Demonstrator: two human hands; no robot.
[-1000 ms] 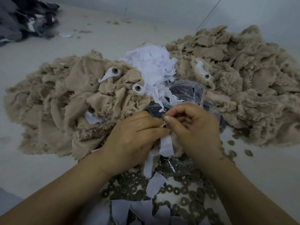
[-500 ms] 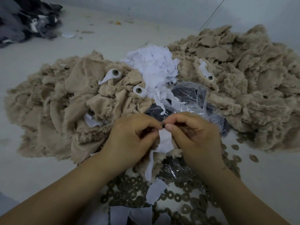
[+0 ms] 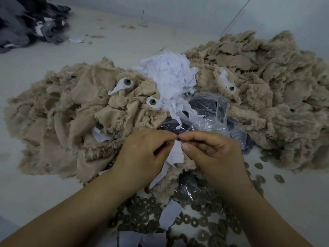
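Hiding between fingertips [image 3: 187, 138], tiny dark bit [image 3: 178, 139]

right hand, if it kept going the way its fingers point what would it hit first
Almost at once the left hand: its fingertips meet those of the right hand over the white strip that both seem to pinch. Depth there is hard to judge.

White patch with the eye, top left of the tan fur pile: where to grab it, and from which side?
Probably pinch the white patch by its flat pointed tail, coming from the lower left, where it juts free over the tan fur pile. The eye at the other end is a smooth dome, likely to slip.
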